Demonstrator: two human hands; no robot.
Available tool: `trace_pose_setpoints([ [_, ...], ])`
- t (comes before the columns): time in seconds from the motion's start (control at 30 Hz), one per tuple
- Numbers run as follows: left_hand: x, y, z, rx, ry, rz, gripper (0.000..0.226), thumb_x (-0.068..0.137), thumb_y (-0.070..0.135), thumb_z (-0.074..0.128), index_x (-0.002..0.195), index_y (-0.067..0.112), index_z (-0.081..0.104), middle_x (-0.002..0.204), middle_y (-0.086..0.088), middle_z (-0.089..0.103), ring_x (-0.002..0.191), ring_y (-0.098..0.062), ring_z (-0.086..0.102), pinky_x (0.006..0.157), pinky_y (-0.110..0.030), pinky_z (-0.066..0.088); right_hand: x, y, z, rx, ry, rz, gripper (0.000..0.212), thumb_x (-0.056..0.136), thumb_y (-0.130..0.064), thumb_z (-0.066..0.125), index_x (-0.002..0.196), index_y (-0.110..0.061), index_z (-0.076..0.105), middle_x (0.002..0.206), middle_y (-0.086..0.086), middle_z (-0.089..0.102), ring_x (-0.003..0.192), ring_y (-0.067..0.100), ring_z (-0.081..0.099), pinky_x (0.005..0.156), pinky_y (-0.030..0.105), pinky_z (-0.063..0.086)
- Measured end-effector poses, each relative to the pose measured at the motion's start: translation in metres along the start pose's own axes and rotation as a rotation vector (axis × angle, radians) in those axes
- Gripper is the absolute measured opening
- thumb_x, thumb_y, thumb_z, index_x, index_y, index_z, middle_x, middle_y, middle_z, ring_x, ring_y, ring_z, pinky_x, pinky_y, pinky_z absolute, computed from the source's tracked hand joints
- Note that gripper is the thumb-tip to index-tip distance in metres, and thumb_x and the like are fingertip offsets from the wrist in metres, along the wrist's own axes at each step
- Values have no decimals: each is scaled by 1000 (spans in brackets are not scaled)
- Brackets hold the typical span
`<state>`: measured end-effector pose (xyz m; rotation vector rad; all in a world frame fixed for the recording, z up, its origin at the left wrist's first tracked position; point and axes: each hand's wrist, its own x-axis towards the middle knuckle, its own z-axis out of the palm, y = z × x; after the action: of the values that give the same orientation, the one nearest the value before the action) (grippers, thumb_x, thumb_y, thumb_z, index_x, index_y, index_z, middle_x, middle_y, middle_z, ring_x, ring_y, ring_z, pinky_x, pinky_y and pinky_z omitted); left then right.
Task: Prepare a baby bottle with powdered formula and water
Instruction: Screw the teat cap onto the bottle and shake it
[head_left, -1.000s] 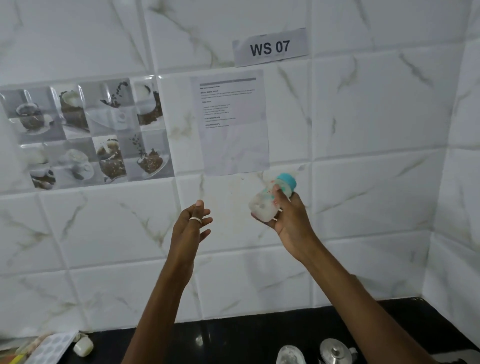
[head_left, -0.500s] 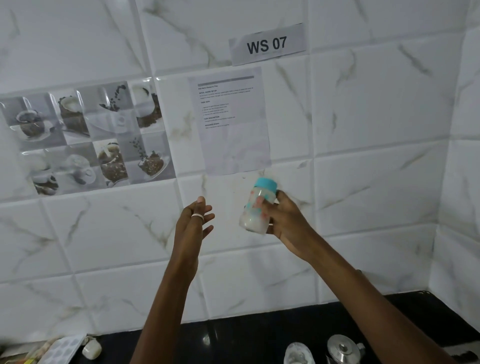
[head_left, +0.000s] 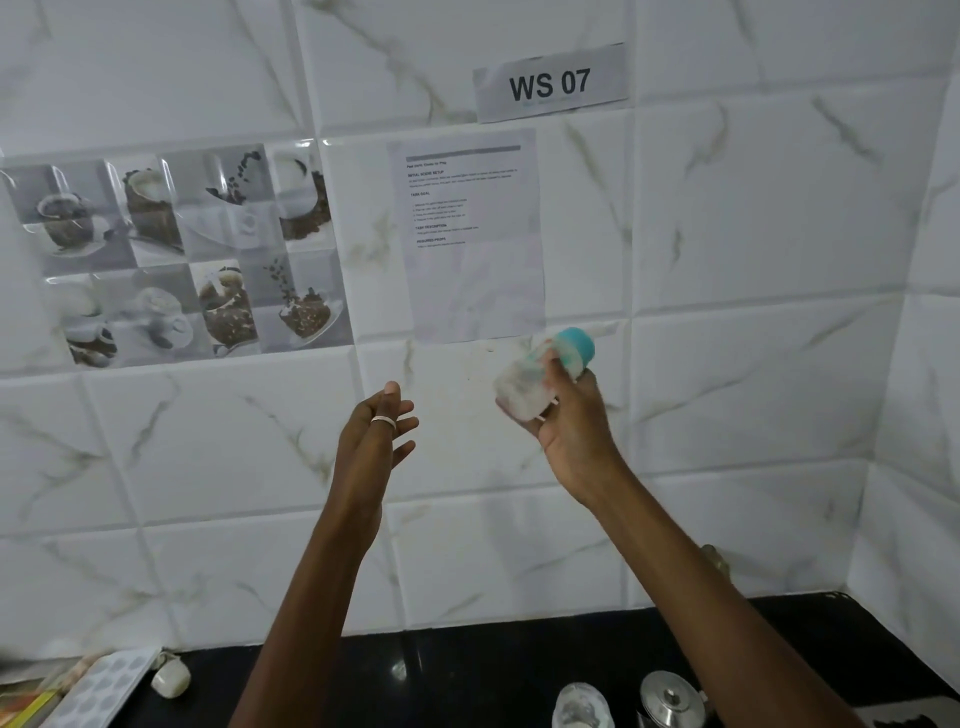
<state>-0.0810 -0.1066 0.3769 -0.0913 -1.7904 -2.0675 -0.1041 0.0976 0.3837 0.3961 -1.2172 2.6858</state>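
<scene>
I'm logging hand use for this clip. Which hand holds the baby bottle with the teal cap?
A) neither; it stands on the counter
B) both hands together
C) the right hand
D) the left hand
C: the right hand grips the bottle, held up in the air and tilted, while the left hand is open with relaxed fingers and does not touch it.

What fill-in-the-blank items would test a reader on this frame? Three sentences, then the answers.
The sign on the wall reads WS ____.
The right hand grips the baby bottle, while the left hand holds ____.
The ring is worn on the ____ hand.
Missing words: 07; nothing; left.
</scene>
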Motion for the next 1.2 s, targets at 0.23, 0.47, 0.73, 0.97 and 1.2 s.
trace_pose_setpoints([
  [0.23, 2, -3, 0, -2, -5, -2, 38, 101, 48, 52, 122, 18, 63, 121, -3, 68, 113, -18, 67, 100, -44, 54, -3, 1, -9, -43, -36, 21, 59, 87, -35, 70, 135, -5, 54, 118, 13, 68, 115, 35, 68, 82, 48, 61],
  [0.47, 3, -12, 2, -6, 2, -38, 38, 101, 49, 53, 123, 19, 63, 120, -2, 69, 113, -19, 67, 102, -47, 54, -11, 17, -11, -331, -162, 120, 63, 80, -32, 81, 131, -8, 54, 122, 19, 67, 123, 43, 62, 99, 59, 54],
  [0.73, 3, -22, -5, -18, 16, -51, 37, 100, 49, 53, 122, 20, 63, 120, -1, 69, 112, -18, 68, 101, -45, 54, -10, 18, -18, -261, -102, 143, 62, 86, -32, 79, 135, -5, 52, 123, 20, 67, 124, 45, 61, 97, 59, 55],
  [0.97, 3, -35, -9, -26, 21, -67, 35, 101, 47, 54, 122, 20, 64, 120, -1, 70, 112, -18, 68, 101, -46, 54, -10, 21, -23, -9, 60, 5, 58, 91, -34, 69, 138, -6, 49, 124, 17, 65, 121, 39, 65, 87, 55, 60],
  [1.2, -5, -52, -9, 3, -18, -85, 37, 101, 47, 53, 124, 21, 62, 119, 0, 70, 111, -18, 68, 99, -42, 55, -33, 47, -34, -518, -62, 131, 57, 80, -46, 71, 128, -25, 48, 126, 8, 64, 115, 25, 68, 92, 56, 58],
])
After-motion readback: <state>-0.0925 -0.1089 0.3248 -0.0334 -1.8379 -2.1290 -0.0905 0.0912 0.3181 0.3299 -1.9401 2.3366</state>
